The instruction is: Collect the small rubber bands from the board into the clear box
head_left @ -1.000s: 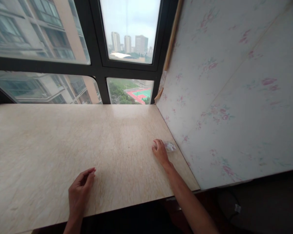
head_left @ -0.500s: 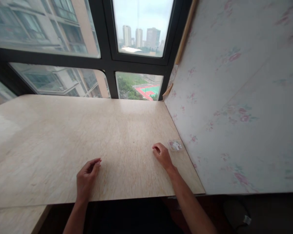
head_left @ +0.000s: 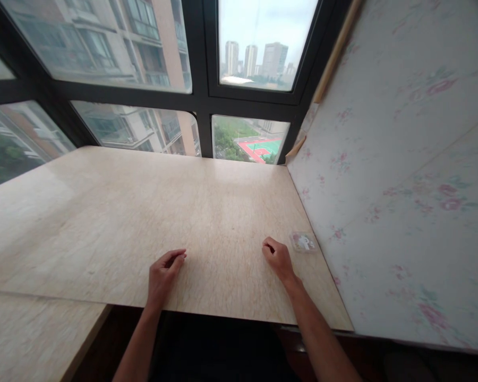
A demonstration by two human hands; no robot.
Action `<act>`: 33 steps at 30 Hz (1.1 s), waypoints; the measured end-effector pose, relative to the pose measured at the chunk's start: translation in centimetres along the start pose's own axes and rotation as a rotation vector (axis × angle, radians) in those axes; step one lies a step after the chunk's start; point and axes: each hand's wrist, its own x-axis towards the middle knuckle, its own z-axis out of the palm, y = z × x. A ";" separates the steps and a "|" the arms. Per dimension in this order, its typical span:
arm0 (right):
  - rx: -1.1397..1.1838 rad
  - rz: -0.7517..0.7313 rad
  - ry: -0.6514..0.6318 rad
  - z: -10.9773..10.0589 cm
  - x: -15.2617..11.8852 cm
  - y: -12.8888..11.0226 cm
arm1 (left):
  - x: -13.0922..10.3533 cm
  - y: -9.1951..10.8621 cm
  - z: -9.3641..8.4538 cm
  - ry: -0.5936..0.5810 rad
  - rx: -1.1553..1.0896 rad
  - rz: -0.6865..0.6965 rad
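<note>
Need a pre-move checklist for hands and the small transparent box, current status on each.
1. Both hands visible: ok, left hand and right hand.
2. Box resting on the countertop: ok, near the wallpapered wall.
3. Right hand off the box: ok, gap visible.
4. Box shut: cannot tell.
5. Left hand empty: cannot tell, fingers curled.
</note>
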 end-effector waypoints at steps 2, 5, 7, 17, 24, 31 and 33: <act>-0.001 0.010 -0.008 0.0 0.0 0.0 | 0.0 0.0 0.0 0.000 -0.032 -0.020; -0.009 0.026 -0.015 0.0 0.0 0.0 | 0.0 0.1 0.1 0.006 -0.092 -0.043; -0.015 0.036 -0.013 0.1 0.1 0.1 | 0.0 0.2 0.1 0.008 -0.126 -0.049; 0.023 0.098 0.010 0.2 0.2 0.4 | -0.1 0.8 0.0 0.012 -0.114 0.009; 0.143 0.145 0.055 0.2 0.4 0.6 | -0.1 0.9 -0.2 -0.017 -0.083 0.038; 0.323 0.130 0.030 -0.4 -1.3 0.0 | 0.0 0.7 -0.4 -0.042 -0.104 0.047; 0.336 0.084 0.004 -1.1 -2.3 0.1 | 0.1 0.5 -0.4 -0.055 -0.103 0.037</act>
